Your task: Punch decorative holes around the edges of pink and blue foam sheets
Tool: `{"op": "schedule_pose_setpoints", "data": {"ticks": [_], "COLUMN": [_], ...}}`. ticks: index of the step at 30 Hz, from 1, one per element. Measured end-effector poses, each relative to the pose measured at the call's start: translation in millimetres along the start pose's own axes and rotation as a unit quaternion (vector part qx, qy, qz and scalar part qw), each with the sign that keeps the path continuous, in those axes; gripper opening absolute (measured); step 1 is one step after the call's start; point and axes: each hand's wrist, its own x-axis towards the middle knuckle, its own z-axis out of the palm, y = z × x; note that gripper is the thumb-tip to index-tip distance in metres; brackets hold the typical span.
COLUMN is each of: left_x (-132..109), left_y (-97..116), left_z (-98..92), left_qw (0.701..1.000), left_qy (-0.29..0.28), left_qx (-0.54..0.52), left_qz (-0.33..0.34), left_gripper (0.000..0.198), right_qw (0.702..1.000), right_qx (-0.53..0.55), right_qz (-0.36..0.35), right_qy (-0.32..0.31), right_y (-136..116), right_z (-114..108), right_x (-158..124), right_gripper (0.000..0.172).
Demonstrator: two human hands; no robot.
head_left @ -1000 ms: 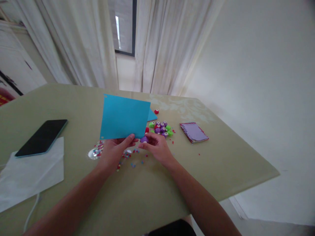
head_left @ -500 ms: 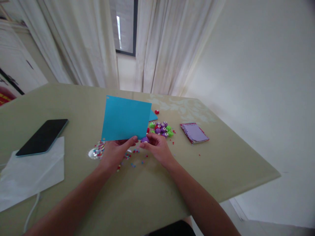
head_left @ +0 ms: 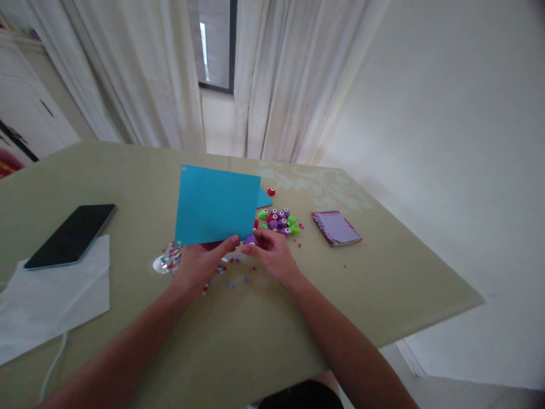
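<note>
My left hand (head_left: 204, 260) grips the lower edge of a blue card (head_left: 218, 205), thumb in front and fingers hidden behind. The card stands tilted up, with small pale marks, perhaps holes, at its left corners. My right hand (head_left: 273, 250) pinches a small purple toy-like piece (head_left: 250, 240) at the card's lower right corner. Whether the piece touches the card I cannot tell. Just beyond my right hand lies a pile of small purple, green and red pieces with white eye-like spots (head_left: 281, 218). Small coloured dots (head_left: 172, 258) lie on and around a clear piece beside my left hand.
A stack of lilac and red cards (head_left: 336, 228) lies to the right. Behind the blue card are another blue sheet (head_left: 264, 198) and a lone red piece (head_left: 271, 192). A dark tablet or phone (head_left: 72, 236) rests partly over white paper (head_left: 59, 295) at left, near a cable (head_left: 53, 363).
The view has shifted slightly. Both hands keep their grips, and the card and purple piece have barely moved.
</note>
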Motion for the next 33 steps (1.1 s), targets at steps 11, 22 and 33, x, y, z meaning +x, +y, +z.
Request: {"op": "schedule_pose_setpoints", "data": {"ticks": [11, 22, 33], "left_x": [-1.4, -0.9, -2.1], "left_y": [1.3, -1.3, 4.9], "left_z": [-1.3, -1.6, -2.3], "left_qw": [1.0, 0.999, 0.997], "left_qy": [-0.001, 0.007, 0.017], "left_qx": [0.03, 0.051, 0.077], "left_qz": [-0.005, -0.01, -0.008], "left_gripper": [0.037, 0.038, 0.032], "right_qw": [1.0, 1.0, 1.0], "right_qx": [0.001, -0.004, 0.007], "right_qz": [0.004, 0.015, 0.014], "right_qy": [-0.009, -0.026, -0.013], "right_y": [-0.4, 2.2, 3.0], "right_z": [0.1, -1.1, -1.0], "right_x": [-0.2, 0.2, -0.4], "right_gripper": [0.048, 0.049, 0.048]}}
